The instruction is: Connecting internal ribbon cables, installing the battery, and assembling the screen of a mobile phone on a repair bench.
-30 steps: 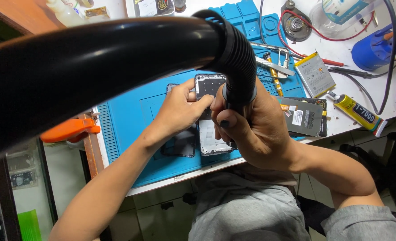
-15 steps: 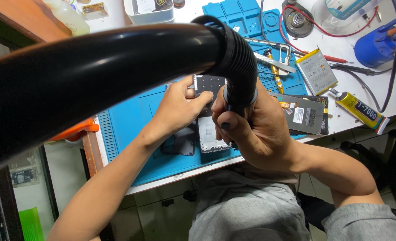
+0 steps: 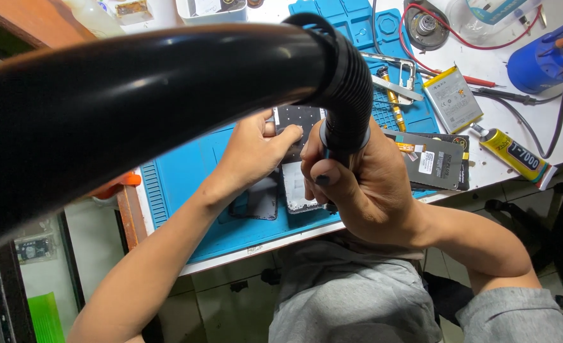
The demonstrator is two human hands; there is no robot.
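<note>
My right hand (image 3: pixel 373 187) is closed around the lower end of a thick black ribbed hose (image 3: pixel 167 82) that sweeps in from the left close to the camera. The hose end points down at an opened phone (image 3: pixel 296 185) lying on a blue work mat (image 3: pixel 186 171). My left hand (image 3: pixel 253 152) rests on the phone's upper part, fingertips pressing its dark dotted section (image 3: pixel 297 117). The hose and my right hand hide the middle of the phone. A dark phone cover (image 3: pixel 259 202) lies just left of the phone.
A dark display panel (image 3: pixel 437 162) lies right of my right hand. Behind it are a phone battery (image 3: pixel 453 98), a yellow glue tube (image 3: pixel 516 155), tweezers (image 3: pixel 389 86), a yellow-handled screwdriver (image 3: pixel 392 101), a blue canister (image 3: pixel 542 60) and cables. An orange object (image 3: pixel 126 181) sits at the mat's left edge.
Both hands stay on the phone and hose. My left fingertips shift slightly on the phone's top section. The view drifts a little.
</note>
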